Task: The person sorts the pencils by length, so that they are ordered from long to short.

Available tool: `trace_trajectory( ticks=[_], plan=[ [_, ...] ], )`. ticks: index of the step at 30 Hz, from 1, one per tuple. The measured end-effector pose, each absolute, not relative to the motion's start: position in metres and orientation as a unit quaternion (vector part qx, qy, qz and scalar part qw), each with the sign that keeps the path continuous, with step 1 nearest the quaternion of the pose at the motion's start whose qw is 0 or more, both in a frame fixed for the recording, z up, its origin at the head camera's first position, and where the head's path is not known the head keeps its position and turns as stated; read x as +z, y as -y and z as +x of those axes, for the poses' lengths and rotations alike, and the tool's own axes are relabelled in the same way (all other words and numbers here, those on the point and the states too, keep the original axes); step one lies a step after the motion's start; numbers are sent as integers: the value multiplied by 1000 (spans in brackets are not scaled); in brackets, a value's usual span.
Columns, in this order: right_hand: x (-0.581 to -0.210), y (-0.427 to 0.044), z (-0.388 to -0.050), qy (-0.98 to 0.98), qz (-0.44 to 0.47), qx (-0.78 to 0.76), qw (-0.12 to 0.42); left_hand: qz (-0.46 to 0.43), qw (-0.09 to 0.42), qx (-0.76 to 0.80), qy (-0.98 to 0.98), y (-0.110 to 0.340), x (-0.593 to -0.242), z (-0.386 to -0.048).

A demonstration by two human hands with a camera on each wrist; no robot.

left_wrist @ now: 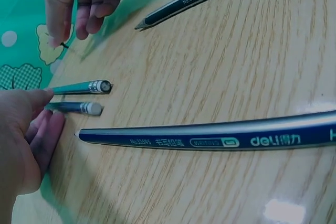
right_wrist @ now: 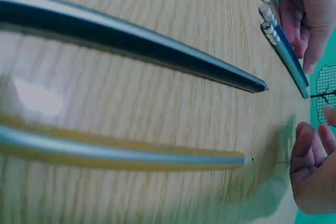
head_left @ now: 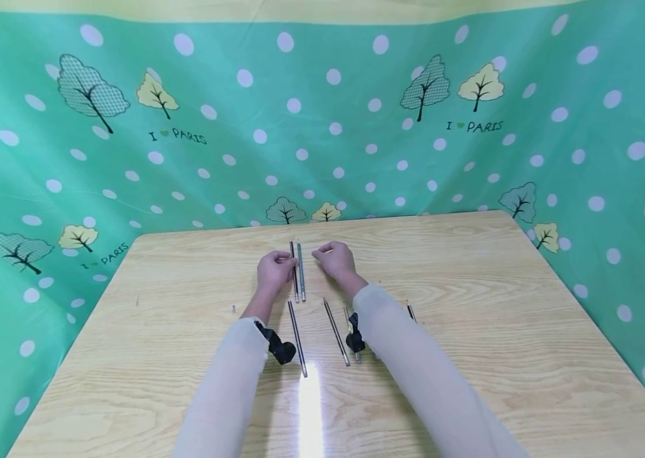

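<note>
Two pencils lie side by side near the far middle of the table: a dark blue pencil (head_left: pixel 296 286) with a white eraser, and a green pencil (head_left: pixel 302 273) on its right. My left hand (head_left: pixel 275 270) pinches the dark blue pencil between thumb and fingers; in the left wrist view its thumb (left_wrist: pixel 37 97) reaches over towards the green pencil (left_wrist: pixel 79 87). To the right of the pair, my right hand (head_left: pixel 336 259) hovers with loosely bent fingers and nothing between them. Below the left hand lies another dark blue pencil (left_wrist: pixel 205 135), apart from the pair.
A dark pencil (head_left: pixel 336 332) and a yellow pencil (right_wrist: pixel 126 153) lie nearer the right forearm. Another pencil (head_left: pixel 411 310) shows partly behind the right sleeve. A tiny piece (head_left: pixel 233 308) sits left of the left wrist. Green dotted cloth (head_left: pixel 299 127) hangs behind the wooden table (head_left: pixel 185 267).
</note>
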State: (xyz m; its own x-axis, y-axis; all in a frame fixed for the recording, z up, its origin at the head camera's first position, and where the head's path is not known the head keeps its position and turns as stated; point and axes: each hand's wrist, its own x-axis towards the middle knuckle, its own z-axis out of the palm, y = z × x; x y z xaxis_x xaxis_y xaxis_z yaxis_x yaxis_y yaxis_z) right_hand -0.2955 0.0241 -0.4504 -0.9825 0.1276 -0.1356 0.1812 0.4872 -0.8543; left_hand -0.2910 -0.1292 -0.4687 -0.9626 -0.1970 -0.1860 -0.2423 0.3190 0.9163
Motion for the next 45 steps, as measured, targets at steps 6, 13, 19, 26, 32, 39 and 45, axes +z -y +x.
trace_trajectory(
  ticks=[6, 13, 19, 26, 32, 39, 45],
  plan=[
    [-448, -28, -293, -867, 82, -490, 34, -130, 29, 572, -810, 132, -464, -287],
    [-443, -36, -292, -868, 80, -487, 56, -118, 30, 546, -829, 139, -461, -283],
    [-440, -44, -290, -868, 76, -487, 61, -108, 43, 528, -841, 144, -460, -279],
    [-437, -53, -285, -871, 65, -483, 69, -88, 51, 509, -855, 152, -456, -272],
    [-434, -61, -279, -869, 42, -487, 79, -68, 52, 499, -863, 160, -449, -266],
    [-431, -70, -273, -867, 29, -490, 92, -48, 67, 483, -871, 166, -443, -259],
    [-426, -76, -268, -865, 24, -492, 98, -32, 79, 459, -884, 166, -438, -250]
  ],
)
